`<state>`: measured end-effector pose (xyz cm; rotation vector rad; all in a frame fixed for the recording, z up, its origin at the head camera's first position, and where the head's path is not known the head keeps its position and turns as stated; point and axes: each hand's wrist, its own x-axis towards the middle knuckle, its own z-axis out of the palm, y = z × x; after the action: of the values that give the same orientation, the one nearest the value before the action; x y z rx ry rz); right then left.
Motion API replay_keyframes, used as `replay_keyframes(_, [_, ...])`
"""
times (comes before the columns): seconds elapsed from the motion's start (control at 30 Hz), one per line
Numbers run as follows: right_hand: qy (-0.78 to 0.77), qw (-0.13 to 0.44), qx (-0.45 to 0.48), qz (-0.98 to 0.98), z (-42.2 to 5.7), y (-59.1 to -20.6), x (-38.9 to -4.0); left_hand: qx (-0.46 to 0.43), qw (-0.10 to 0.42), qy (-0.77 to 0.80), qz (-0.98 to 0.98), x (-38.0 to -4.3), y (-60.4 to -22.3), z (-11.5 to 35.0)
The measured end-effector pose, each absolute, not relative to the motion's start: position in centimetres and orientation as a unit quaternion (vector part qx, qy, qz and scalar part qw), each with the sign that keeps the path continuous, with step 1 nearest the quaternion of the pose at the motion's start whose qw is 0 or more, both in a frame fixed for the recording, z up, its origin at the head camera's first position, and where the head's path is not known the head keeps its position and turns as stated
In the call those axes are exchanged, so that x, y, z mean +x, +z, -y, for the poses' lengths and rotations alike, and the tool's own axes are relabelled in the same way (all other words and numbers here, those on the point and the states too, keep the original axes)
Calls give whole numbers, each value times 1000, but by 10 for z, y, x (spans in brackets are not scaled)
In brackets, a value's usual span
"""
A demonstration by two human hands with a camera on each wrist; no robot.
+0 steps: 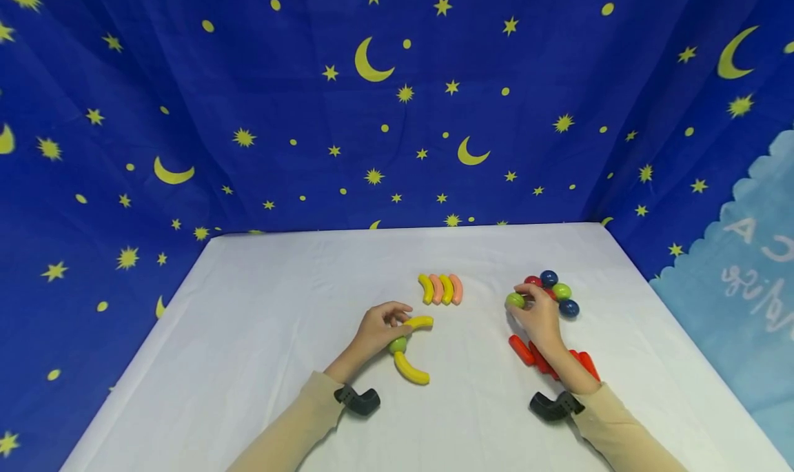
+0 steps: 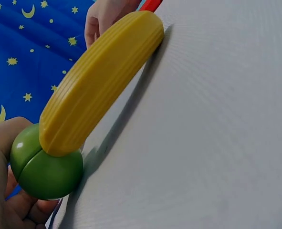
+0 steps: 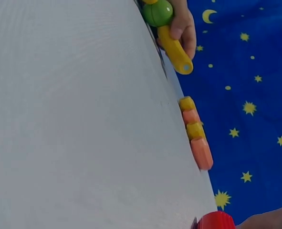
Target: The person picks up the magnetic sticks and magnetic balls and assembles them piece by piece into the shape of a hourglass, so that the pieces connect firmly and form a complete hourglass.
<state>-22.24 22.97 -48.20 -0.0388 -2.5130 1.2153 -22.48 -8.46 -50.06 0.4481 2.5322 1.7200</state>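
Observation:
My left hand (image 1: 377, 329) pinches the upper yellow curved piece (image 1: 423, 322) between thumb and fingers. That piece meets a green ball (image 1: 398, 346), and a second yellow curved piece (image 1: 412, 369) joins the ball from below. Close up in the left wrist view, the lower yellow piece (image 2: 102, 81) is ribbed and sits against the grooved green ball (image 2: 47, 167). Over on the right, my right hand (image 1: 541, 320) pinches another green ball (image 1: 515, 300) at its fingertips, beside a cluster of balls. In the right wrist view only part of this hand (image 3: 272, 219) shows.
Two yellow and two pink curved pieces (image 1: 441, 289) lie in a row farther back. Red, blue (image 1: 568, 309) and green balls cluster by the right hand. Several red sticks (image 1: 522, 350) lie under the right forearm. A starry blue curtain (image 1: 310, 148) borders the white table (image 1: 279, 286).

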Motion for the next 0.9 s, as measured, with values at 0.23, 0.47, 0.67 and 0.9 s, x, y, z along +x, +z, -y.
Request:
replay_keyframes(0.23, [463, 152, 36, 872, -206, -482, -215, 143, 22, 557, -818, -225, -503, 85])
replay_keyframes(0.47, [514, 104, 96, 846, -169, -487, -209, 141, 16, 557, -818, -227, -502, 85])
replay_keyframes(0.67, [541, 68, 111, 831, -149, -493, -208, 144, 23, 557, -817, -227, -503, 85])
replay_keyframes(0.9, [554, 55, 136, 819, -132, -491, -207, 151, 9, 549, -822, -227, -505, 86])
